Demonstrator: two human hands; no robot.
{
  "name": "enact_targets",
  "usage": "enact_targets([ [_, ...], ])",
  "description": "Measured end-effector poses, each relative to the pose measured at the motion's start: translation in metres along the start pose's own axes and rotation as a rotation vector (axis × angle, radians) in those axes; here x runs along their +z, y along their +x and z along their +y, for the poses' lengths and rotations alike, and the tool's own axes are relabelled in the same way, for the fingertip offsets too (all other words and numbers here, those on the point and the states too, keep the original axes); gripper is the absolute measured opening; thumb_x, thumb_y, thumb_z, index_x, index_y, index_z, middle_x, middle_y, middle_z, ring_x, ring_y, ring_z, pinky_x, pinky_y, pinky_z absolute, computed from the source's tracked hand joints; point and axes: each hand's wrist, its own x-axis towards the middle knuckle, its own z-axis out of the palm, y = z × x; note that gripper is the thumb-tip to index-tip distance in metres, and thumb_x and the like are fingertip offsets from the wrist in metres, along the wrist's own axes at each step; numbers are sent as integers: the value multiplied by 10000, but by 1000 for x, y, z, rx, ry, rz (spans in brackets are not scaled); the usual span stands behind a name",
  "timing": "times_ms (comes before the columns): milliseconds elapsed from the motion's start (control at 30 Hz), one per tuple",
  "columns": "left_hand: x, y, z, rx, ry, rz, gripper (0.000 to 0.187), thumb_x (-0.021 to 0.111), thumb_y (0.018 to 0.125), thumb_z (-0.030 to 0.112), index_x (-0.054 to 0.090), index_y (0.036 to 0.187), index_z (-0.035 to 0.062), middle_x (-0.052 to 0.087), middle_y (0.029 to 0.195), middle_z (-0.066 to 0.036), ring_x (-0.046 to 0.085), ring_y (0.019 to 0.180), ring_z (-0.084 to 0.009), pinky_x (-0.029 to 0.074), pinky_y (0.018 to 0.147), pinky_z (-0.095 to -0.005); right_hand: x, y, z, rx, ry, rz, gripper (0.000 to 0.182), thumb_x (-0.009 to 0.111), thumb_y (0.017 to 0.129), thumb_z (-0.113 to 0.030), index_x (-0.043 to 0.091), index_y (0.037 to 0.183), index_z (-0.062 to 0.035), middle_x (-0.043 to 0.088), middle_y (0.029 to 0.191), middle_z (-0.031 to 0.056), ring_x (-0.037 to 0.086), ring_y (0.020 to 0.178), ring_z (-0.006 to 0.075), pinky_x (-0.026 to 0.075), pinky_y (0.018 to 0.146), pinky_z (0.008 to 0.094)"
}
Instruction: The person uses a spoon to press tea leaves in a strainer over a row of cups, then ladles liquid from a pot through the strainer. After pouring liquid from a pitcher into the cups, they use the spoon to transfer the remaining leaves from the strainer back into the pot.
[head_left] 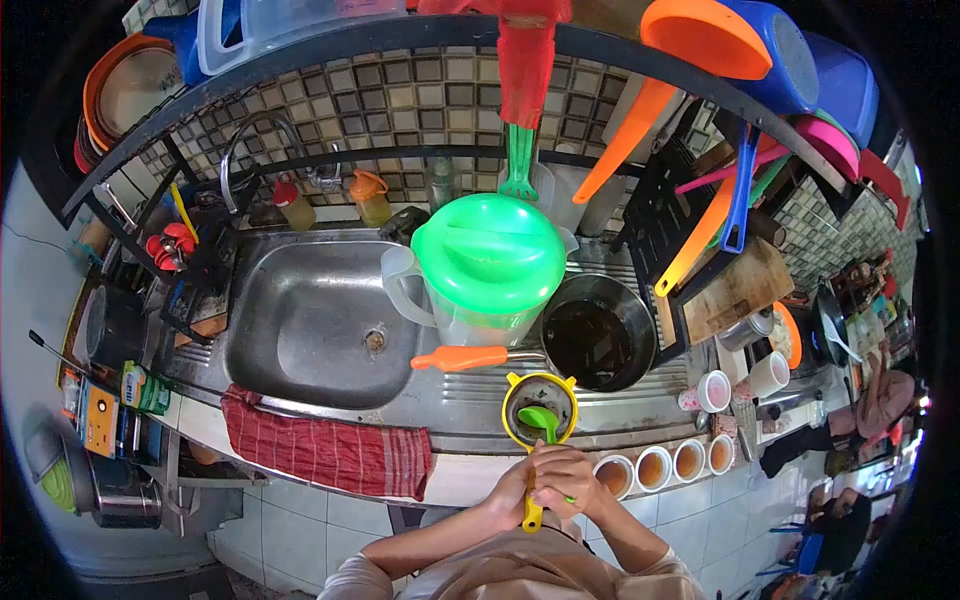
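Observation:
My left hand [515,488] is closed round the handle of a yellow strainer [512,420], whose round mesh end lies at the counter's edge. My right hand [566,474] is closed on a green spoon [541,417], its bowl resting over the strainer's mesh. Both hands press together in front of my body. Beyond the strainer, a dark pot [600,330] of dark liquid stands with its orange handle [462,357] pointing left. A clear pitcher with a green lid [490,250] stands beside the pot. Several cups of orange-brown liquid [654,468] line the edge at the right.
A steel sink [310,310] is at the left, with a red cloth [320,445] over the counter's front edge. Utensils, including an orange ladle [650,120], hang from the rack above. White cups [768,375] stand farther right. Other people [880,395] are at the far right.

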Motion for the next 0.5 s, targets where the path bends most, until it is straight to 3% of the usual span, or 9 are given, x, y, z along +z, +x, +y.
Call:
enact_targets([
  [200, -14, 11, -7, -52, -23, 14, 329, 314, 937, 309, 406, 1137, 64, 512, 947, -50, 554, 799, -112, 484, 663, -247, -3, 19, 0, -146, -59, 82, 93, 594, 655, -69, 570, 649, 21, 554, 643, 128, 549, 593, 276, 461, 593, 361],
  [300, -25, 18, -15, 56, -4, -120, 324, 333, 930, 319, 419, 1119, 71, 512, 955, -46, 556, 811, -109, 487, 652, -248, -11, 29, -11, -202, -61, 101, 83, 590, 651, -69, 565, 638, 10, 528, 614, 115, 514, 545, 256, 424, 525, 344],
  [400, -6, 3, -4, -31, -84, -70, 295, 364, 920, 291, 420, 1113, 75, 509, 942, -39, 552, 803, -107, 479, 644, -250, -17, 34, -13, -204, -129, 75, 101, 594, 656, -87, 550, 611, -8, 506, 597, 94, 485, 530, 233, 394, 499, 325],
  [500, -10, 3, -10, -12, -17, 32, 263, 370, 911, 255, 431, 1097, 79, 510, 946, -33, 542, 841, -108, 468, 679, -257, -12, 34, -7, -160, -293, -100, 140, 599, 669, -114, 532, 589, -21, 484, 586, 81, 468, 532, 223, 379, 500, 316],
])
